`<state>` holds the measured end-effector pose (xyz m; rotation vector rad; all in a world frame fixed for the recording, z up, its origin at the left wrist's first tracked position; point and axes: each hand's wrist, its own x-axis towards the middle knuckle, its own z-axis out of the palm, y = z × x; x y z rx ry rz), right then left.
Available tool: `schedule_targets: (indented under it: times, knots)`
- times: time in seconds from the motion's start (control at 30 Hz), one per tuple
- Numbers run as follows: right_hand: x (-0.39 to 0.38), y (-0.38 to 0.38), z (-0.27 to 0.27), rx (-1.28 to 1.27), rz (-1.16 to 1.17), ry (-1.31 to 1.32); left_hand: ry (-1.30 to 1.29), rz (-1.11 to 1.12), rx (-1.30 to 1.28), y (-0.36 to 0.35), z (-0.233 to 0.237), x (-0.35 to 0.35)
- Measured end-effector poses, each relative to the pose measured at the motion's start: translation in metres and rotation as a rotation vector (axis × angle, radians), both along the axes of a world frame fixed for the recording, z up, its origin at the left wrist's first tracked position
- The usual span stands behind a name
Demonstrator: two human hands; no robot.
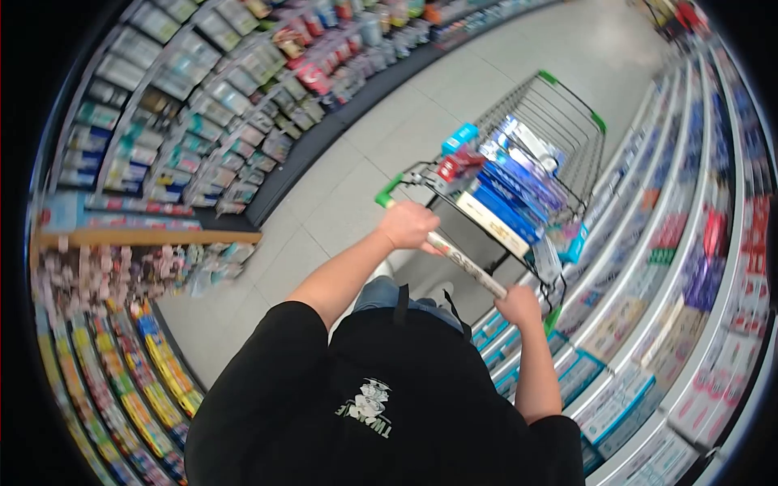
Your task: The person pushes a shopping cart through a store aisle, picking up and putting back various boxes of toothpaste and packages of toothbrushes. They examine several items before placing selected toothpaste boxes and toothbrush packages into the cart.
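Note:
Both hands are closed round the pale handle bar of a shopping cart. My left hand grips it near the green end cap, and my right hand grips it near the other end. Beyond the bar, the wire cart basket holds several blue boxes, a cream box and a red package. A light-blue box rests at the basket's near left corner.
Shelves of packaged goods run along the left, with more racks at the lower left. Long stocked shelves stand close by the cart's right side. Tiled floor stretches ahead between them.

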<state>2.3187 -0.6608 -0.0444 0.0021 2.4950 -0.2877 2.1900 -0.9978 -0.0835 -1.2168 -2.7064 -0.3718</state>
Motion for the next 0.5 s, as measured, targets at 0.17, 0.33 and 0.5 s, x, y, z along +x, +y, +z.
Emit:
schedule_targets:
  times: [0.17,0.33,0.5]
  knots:
    - [0.027,-0.033,-0.01,0.012,0.034,0.084,-0.049,0.026,0.071,-0.04,-0.006,0.034]
    - [0.052,-0.069,-0.015,0.03,0.062,0.181,-0.117,0.031,0.047,-0.077,-0.004,0.061]
    - [0.075,-0.101,-0.021,0.068,0.089,0.317,-0.282,0.062,0.066,-0.133,0.009,0.095]
